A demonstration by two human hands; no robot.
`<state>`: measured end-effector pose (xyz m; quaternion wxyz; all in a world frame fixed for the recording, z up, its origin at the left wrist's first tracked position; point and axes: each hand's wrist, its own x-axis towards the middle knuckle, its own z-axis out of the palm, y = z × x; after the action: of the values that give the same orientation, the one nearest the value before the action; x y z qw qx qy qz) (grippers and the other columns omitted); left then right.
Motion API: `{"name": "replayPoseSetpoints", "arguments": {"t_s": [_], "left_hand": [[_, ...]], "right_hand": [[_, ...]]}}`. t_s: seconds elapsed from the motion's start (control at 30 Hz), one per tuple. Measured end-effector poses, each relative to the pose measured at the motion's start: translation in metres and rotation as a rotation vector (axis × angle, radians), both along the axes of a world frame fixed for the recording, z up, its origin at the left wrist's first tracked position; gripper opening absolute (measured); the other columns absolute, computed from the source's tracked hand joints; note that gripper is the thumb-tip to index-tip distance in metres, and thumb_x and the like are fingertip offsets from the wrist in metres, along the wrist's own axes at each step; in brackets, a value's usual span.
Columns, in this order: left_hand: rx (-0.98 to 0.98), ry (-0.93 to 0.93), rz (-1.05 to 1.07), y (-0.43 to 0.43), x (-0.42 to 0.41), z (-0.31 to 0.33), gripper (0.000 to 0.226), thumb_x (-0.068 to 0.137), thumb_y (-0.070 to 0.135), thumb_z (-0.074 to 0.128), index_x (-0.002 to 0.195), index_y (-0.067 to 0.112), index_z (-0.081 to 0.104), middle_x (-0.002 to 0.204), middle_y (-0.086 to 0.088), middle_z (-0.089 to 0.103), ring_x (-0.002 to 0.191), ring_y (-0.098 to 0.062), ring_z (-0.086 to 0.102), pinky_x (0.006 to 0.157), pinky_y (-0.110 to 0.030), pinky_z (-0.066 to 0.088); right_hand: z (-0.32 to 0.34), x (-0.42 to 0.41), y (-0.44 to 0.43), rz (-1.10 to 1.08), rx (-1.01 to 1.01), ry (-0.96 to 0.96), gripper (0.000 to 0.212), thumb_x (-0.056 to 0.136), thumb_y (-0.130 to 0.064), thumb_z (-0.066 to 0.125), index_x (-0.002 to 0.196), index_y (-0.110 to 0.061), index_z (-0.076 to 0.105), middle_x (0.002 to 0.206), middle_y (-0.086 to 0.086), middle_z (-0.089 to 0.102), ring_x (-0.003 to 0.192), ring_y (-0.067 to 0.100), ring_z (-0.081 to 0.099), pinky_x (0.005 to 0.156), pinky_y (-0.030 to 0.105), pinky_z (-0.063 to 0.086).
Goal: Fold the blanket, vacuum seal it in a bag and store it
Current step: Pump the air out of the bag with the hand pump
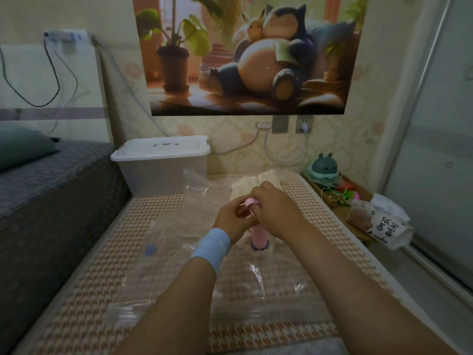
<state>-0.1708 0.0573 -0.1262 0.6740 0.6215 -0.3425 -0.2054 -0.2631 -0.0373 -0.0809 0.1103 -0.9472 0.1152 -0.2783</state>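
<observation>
In the head view, both our hands are on the pink plastic hand pump (259, 235). It stands upright on the clear plastic vacuum bag (176, 226), near the middle of the houndstooth-patterned mattress (84, 290). The fingers of our left hand (230, 217) and of our right hand (275, 210) are curled around the pump's handle at its top.

The cream folded blanket (247, 184) lies at the far end of the bag, towards the far edge of the mattress. It seems to be inside the bag, but we cannot tell this for sure. We judge that the folding and the bagging are done and that pumping out the air is the step in hand. The bag looks loose and wrinkled, so probably much air is left. After that, the valve must be closed and the bag stored.

A small blue round cap (150, 249) lies on the bag near the left edge; we think it belongs to the valve. The translucent plastic storage box with a white lid (163, 165) stands at the far left corner with its lid closed, so we must open it first. Beyond the right edge are a white tissue pack (381, 224) and a wooden basket of small toys (332, 194), both apart from the bag.
</observation>
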Motion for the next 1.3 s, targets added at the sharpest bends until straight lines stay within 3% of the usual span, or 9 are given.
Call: {"name": "replayPoseSetpoints", "arguments": {"t_s": [0.23,0.43,0.53,0.63,0.73,0.8,0.9,1.03,1.3], "left_hand": [[0.036,-0.081,-0.049,-0.01,0.003,-0.001,0.042,0.079,0.013,0.077,0.12,0.02,0.068,0.11,0.004,0.072,0.109,-0.009,0.064,0.095,-0.033,0.052],[0.005,-0.102,-0.078,-0.007,-0.001,-0.003,0.04,0.079,0.011,0.076,0.113,0.031,0.068,0.113,0.006,0.07,0.11,-0.011,0.063,0.099,-0.038,0.05],[0.028,-0.169,-0.092,-0.006,-0.003,-0.003,0.038,0.075,0.017,0.077,0.109,0.032,0.067,0.111,0.005,0.07,0.107,-0.012,0.064,0.096,-0.038,0.052],[0.068,-0.2,-0.044,-0.008,-0.004,-0.005,0.044,0.063,0.034,0.077,0.106,0.029,0.067,0.106,0.005,0.07,0.102,-0.012,0.065,0.091,-0.035,0.054],[0.12,-0.21,0.029,-0.012,-0.003,-0.006,0.026,0.069,0.028,0.072,0.095,0.029,0.07,0.096,0.004,0.073,0.097,-0.011,0.067,0.088,-0.04,0.055],[0.153,-0.21,0.043,-0.013,-0.002,-0.006,0.016,0.078,0.019,0.071,0.094,0.018,0.072,0.093,0.0,0.074,0.096,-0.016,0.068,0.088,-0.041,0.055],[0.148,-0.159,0.046,-0.012,-0.004,-0.004,0.016,0.079,0.014,0.074,0.094,0.01,0.072,0.093,-0.002,0.073,0.094,-0.018,0.068,0.085,-0.033,0.055],[0.097,-0.136,-0.008,-0.013,-0.007,-0.003,0.038,0.078,0.013,0.077,0.116,0.015,0.07,0.101,0.004,0.072,0.096,-0.007,0.065,0.084,-0.025,0.054],[0.112,-0.152,0.001,-0.012,-0.009,-0.006,0.053,0.078,0.013,0.078,0.128,0.014,0.062,0.12,0.003,0.066,0.11,-0.011,0.062,0.097,-0.03,0.05]], "right_hand": [[0.036,-0.01,0.005,0.014,-0.103,-0.042,0.006,0.095,-0.014,0.055,0.091,-0.011,0.058,0.096,0.003,0.049,0.08,0.022,0.051,0.07,0.044,0.045],[0.077,-0.027,0.022,0.026,-0.272,-0.374,0.007,0.092,-0.007,0.057,0.087,-0.013,0.057,0.095,0.001,0.051,0.077,0.01,0.044,0.059,0.015,0.028],[0.07,-0.025,0.022,0.074,-0.261,-0.475,0.01,0.092,-0.009,0.051,0.089,-0.01,0.06,0.092,-0.001,0.052,0.082,0.011,0.044,0.066,0.019,0.034],[0.038,-0.017,0.009,0.051,-0.139,-0.257,0.024,0.085,-0.015,0.046,0.097,-0.01,0.067,0.1,0.002,0.058,0.091,0.019,0.05,0.079,0.033,0.043],[0.004,-0.015,0.004,0.01,-0.011,0.07,0.04,0.085,-0.023,0.043,0.114,-0.012,0.067,0.112,0.007,0.058,0.1,0.027,0.053,0.082,0.043,0.046],[-0.002,-0.014,0.001,-0.023,-0.046,0.117,0.037,0.092,-0.025,0.042,0.118,-0.014,0.066,0.112,0.007,0.058,0.099,0.028,0.053,0.081,0.043,0.046],[0.01,-0.014,0.003,-0.028,-0.082,0.103,0.014,0.093,-0.02,0.052,0.096,-0.015,0.065,0.098,0.005,0.058,0.091,0.028,0.055,0.076,0.044,0.046],[0.041,-0.021,0.01,-0.04,-0.204,-0.037,0.008,0.084,-0.012,0.066,0.091,-0.013,0.062,0.098,0.002,0.053,0.082,0.024,0.055,0.066,0.039,0.044],[0.084,-0.039,0.03,0.036,-0.302,-0.509,0.015,0.093,-0.013,0.05,0.09,-0.009,0.064,0.092,0.002,0.055,0.078,0.015,0.047,0.062,0.026,0.035]]}}
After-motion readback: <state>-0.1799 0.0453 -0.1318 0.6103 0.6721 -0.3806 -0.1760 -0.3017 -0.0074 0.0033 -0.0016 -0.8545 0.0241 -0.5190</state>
